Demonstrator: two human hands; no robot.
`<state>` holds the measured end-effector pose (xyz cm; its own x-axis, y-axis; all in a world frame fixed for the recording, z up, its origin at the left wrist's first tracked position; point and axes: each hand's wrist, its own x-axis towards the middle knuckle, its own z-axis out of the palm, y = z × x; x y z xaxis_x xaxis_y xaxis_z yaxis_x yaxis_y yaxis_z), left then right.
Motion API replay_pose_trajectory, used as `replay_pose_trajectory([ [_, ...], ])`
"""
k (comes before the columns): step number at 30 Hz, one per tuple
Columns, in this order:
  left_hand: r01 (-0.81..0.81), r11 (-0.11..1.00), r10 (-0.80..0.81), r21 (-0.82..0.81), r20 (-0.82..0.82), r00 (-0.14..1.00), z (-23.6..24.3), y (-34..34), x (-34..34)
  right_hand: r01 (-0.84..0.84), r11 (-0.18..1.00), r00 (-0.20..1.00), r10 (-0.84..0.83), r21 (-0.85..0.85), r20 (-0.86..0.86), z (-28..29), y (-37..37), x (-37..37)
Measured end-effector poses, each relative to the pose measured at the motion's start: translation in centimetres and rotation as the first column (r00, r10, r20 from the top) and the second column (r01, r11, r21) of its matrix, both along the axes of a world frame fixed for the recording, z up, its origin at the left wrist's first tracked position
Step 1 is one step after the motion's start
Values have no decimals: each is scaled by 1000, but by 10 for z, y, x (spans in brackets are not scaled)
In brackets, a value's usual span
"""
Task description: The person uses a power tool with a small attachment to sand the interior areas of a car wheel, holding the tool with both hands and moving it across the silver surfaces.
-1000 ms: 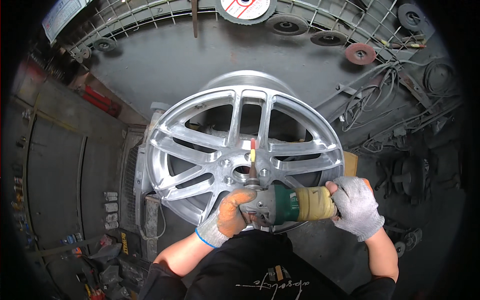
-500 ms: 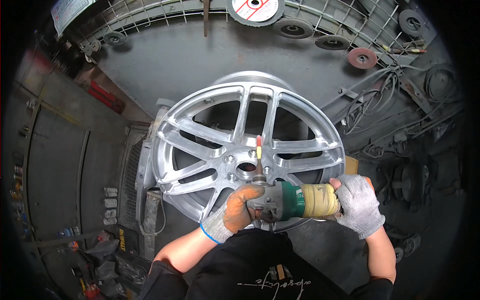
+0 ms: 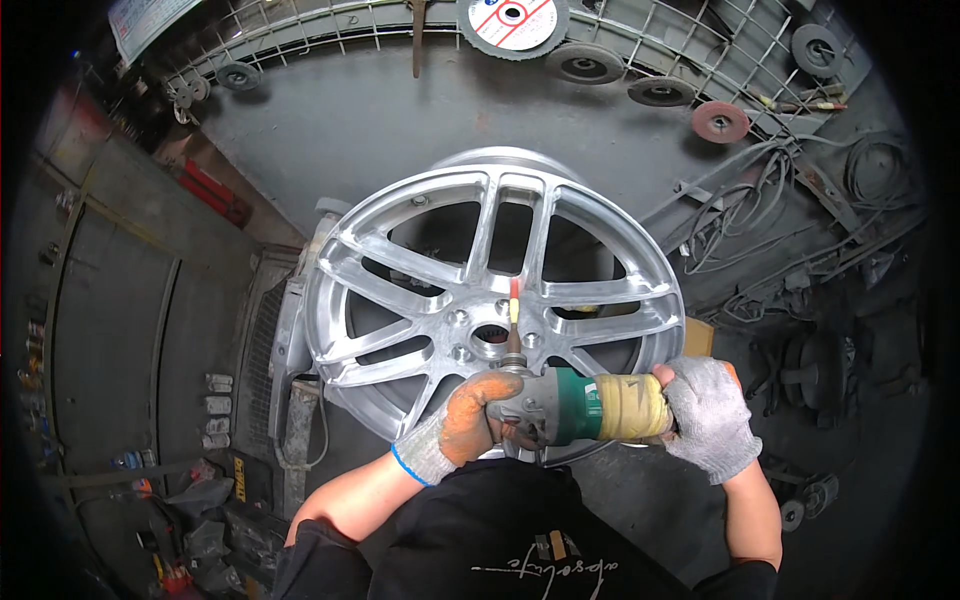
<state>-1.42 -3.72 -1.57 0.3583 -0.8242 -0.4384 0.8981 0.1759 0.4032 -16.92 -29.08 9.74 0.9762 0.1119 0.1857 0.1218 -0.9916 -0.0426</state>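
An angle grinder [image 3: 575, 404] with a green body and yellow tape around its rear handle lies level in front of me. My left hand [image 3: 474, 416], in a grey glove with an orange palm, is closed around the grinder's metal head. My right hand [image 3: 712, 418], gloved the same way, is wrapped about the taped rear end. From the head a thin shaft with a yellow and red tip [image 3: 514, 300] points away from me, over the hub of a silver alloy wheel rim [image 3: 350, 365]. Whether the tip touches the metal, I cannot tell.
A wire grid [image 3: 345, 25] at the back carries several discs, among them a reddish one [image 3: 720, 122]. Cables [image 3: 745, 205] hang at the right. A grey metal stand [image 3: 296, 420] is left of the rim, and a red box [image 3: 215, 194] lies farther back.
The grinder and both hands have shifted slightly left relative to the rim, and the shaft's tip has dropped slightly nearer to me. Both hands keep their hold.
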Motion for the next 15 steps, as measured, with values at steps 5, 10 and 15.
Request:
replay_pose_trajectory([
  [5, -12, 1000, 11, -20, -44, 999, -17, 12, 8, 4, 1000, 999, -4, 6, -40, -8, 7, 1],
  [10, 20, 999, -21, -36, -30, 999, -7, 6, 10, 30, 999, 999, -30, 18, -35, -6, 5, -3],
  [15, 8, 1000, -8, -2, 5, 1000, -9, 2, 6, 18, 1000, 1000, -18, 8, -19, -5, 2, -1],
])
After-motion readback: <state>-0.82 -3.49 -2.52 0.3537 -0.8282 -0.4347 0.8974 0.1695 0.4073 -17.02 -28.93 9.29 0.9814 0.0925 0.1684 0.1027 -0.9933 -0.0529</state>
